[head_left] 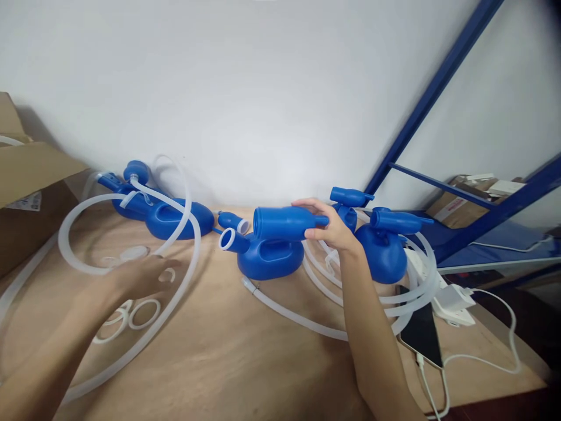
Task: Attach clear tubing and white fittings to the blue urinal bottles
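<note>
My right hand (331, 225) is closed around the narrow end of a blue plastic bottle-shaped adapter (280, 223), held level with its wide mouth to the left. Just below it stands a blue urinal bottle (269, 259) with a handle and a white ring on its spout. My left hand (144, 276) is at the left, slightly blurred, its fingers pinched on a small white ring (167, 275). Below that hand lie several loose white rings (144, 314) on the wooden table (219, 362). A white flat cap (134, 252) lies just behind it.
Blue bottles with clear hoses stand at the left (182, 219) and right (381, 254). A small blue adapter (232, 220) lies at the back. A hose (193, 251) loops around my left hand. A phone (421, 333), a power strip (451, 304) and a cardboard box (39, 175) flank the table.
</note>
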Demonstrator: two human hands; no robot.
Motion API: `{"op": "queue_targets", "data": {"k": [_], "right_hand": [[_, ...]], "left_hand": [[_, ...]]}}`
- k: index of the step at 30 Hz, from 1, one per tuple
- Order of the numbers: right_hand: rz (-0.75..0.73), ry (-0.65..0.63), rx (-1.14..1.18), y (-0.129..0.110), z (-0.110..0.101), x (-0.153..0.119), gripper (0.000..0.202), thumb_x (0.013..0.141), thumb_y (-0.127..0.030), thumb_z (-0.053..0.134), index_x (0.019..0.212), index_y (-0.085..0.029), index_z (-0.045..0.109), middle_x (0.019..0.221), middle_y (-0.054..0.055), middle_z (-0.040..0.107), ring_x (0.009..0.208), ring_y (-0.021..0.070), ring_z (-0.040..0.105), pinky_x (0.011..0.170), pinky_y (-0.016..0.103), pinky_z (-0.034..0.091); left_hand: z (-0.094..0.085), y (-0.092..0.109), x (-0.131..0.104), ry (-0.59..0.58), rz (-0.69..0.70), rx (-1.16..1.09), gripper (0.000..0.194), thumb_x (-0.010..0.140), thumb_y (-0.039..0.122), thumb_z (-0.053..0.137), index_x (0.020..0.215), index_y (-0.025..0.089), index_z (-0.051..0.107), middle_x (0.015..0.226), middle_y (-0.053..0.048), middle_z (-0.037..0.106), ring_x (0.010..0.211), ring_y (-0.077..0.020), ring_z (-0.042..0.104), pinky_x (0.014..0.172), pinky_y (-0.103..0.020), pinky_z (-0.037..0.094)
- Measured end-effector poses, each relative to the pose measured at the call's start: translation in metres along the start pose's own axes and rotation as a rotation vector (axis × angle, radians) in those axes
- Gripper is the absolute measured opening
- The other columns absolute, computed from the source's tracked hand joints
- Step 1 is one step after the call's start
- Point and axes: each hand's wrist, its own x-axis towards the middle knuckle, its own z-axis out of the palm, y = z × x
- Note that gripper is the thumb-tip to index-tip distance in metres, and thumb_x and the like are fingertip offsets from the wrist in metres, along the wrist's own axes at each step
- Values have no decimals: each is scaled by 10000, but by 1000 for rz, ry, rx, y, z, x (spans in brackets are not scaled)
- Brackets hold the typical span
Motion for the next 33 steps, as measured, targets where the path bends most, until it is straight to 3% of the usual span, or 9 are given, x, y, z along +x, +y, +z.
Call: {"op": "queue_targets", "data": {"k": [2, 5, 8, 11, 16, 18, 22, 28, 33], "right_hand": [[-12, -86, -70, -8, -3, -3, 606, 679, -496, 932, 1213, -276, 746, 1255, 80, 740, 1179, 335, 696, 930, 439, 611], [-23, -106, -87, -14, -1, -5, 591, 706, -486, 918, 1232, -287, 737, 1285, 74, 734, 1170, 327, 702, 915, 434, 613], [-44, -92, -59, -12, 4, -3, 609, 713, -489, 918, 1253, -285, 724, 1294, 67, 729, 1181, 314, 697, 950, 427, 600], [-48, -79, -23, -6, 7, 0, 669, 685, -530, 927, 1260, -262, 714, 1288, 78, 729, 1202, 324, 689, 972, 437, 593], [-46, 18, -48, -4, 4, -1, 731, 650, -647, 901, 1241, -260, 710, 1279, 82, 721, 1176, 340, 687, 943, 454, 597], [-53, 27, -51, -6, 4, -2, 731, 651, -661, 893, 1236, -264, 710, 1281, 81, 716, 1172, 341, 685, 942, 457, 595], [-51, 36, -29, -8, 7, -1, 701, 645, -660, 896, 1197, -263, 721, 1214, 71, 736, 1134, 329, 698, 931, 450, 593], [-18, 11, -12, -4, 10, 2, 637, 653, -615, 905, 1144, -238, 754, 1158, 71, 761, 1110, 309, 710, 916, 408, 584], [50, -26, 106, 11, 10, 5, 693, 661, -649, 874, 1187, -216, 744, 1078, 74, 779, 975, 280, 733, 796, 359, 593]], "left_hand": [[-25, 25, 9, -133, 34, 59, 441, 700, 567, 740, 1049, 307, 813, 800, -82, 744, 703, -334, 717, 765, -505, 616], [-45, 85, 21, 120, 237, -211, 374, 854, 474, 707, 1185, 301, 727, 1172, -71, 763, 1011, -298, 742, 907, -426, 625], [-36, 140, 33, 344, 448, -490, 218, 827, 313, 798, 968, 252, 643, 1172, -68, 745, 1100, -270, 727, 978, -418, 612], [-15, 167, 47, 345, 476, -465, 219, 815, 334, 824, 800, 226, 633, 1157, -69, 746, 1063, -265, 733, 965, -432, 621], [1, 173, 62, 311, 417, -453, 238, 839, 418, 782, 755, 212, 695, 1197, -90, 724, 1105, -274, 711, 960, -424, 638], [2, 173, 63, 314, 391, -515, 265, 807, 423, 815, 959, 218, 741, 1164, -90, 723, 1098, -264, 710, 933, -402, 657], [3, 170, 62, 287, 360, -560, 620, 800, 453, 850, 1369, 268, 684, 1224, -74, 731, 1094, -245, 729, 929, -389, 678], [8, 160, 64, 209, 337, -589, 612, 755, 576, 874, 1283, 286, 767, 1290, -54, 765, 1126, -325, 757, 976, -491, 666], [6, 166, 60, 240, 333, -560, 608, 745, 608, 867, 1262, 303, 773, 1203, -33, 792, 1018, -319, 792, 951, -492, 677]]}}
